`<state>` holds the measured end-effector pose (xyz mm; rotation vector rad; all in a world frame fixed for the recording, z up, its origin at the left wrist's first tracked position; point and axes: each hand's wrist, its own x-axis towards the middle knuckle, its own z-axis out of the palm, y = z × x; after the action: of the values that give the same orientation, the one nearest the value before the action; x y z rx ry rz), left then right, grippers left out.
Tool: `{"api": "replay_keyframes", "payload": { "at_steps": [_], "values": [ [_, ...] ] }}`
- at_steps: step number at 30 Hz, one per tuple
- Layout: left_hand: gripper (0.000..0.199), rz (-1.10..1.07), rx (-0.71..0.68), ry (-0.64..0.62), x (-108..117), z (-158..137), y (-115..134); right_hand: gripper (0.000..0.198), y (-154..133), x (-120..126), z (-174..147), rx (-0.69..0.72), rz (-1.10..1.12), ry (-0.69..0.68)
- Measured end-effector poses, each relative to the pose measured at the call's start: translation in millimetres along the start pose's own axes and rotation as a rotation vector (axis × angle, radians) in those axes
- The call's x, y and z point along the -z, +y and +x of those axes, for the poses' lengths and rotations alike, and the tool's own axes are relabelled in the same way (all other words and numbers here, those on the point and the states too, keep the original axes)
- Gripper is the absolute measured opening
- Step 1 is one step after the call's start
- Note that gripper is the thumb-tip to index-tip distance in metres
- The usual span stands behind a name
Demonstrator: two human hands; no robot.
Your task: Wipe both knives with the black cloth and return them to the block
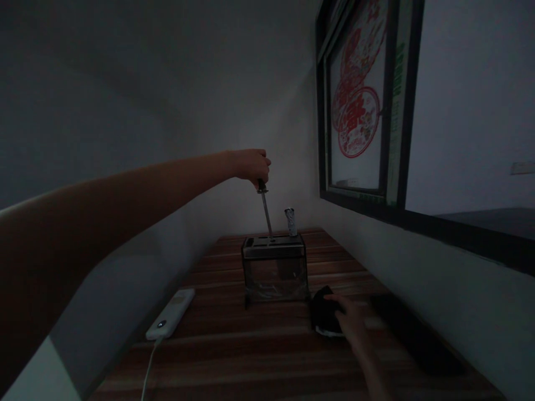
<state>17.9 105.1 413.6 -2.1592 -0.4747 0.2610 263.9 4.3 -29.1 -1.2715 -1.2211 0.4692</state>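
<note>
My left hand (252, 166), arm stretched forward, is closed round the dark handle of a sharpening steel (266, 214). The thin metal rod slants down, and its lower end meets the slotted top of a clear-sided knife block (276, 277). A shiny patterned handle (291, 223) sticks up at the right of the block's top. My right hand (343, 312) rests on a black, cloth-like bundle (325, 313) just right of the block. Its fingers bend over the bundle, which has a pale lower edge.
The block stands on a striped wooden table (217, 351). At left lies a white power strip (171, 313) with a cord. A long dark flat object (413, 334) lies along the right wall. Above it is a dark-framed window (359, 111) with red decorations.
</note>
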Motion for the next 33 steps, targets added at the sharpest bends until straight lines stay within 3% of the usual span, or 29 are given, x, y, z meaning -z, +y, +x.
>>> {"api": "replay_keyframes", "payload": {
  "at_steps": [6,10,16,20,24,33],
  "values": [
    [0.013,0.056,-0.049,-0.041,2,7,16,0.048,-35,-36,-13,0.025,0.089,-0.219],
    [0.010,0.032,-0.064,-0.011,0,12,23,0.046,-42,-60,-17,0.121,-0.026,-0.265],
    [0.010,0.076,-0.041,-0.044,-3,15,26,0.028,-49,-48,-4,0.223,-0.188,-0.115],
    [0.011,0.098,-0.017,-0.069,-9,19,30,0.019,-70,-34,27,0.291,-0.033,0.068],
    [0.012,0.076,-0.013,-0.088,-18,26,42,0.027,-76,-40,48,0.308,0.137,0.220],
    [0.015,0.066,-0.057,-0.154,-32,41,75,0.032,-65,-60,35,0.333,0.149,0.175]
  ]
}}
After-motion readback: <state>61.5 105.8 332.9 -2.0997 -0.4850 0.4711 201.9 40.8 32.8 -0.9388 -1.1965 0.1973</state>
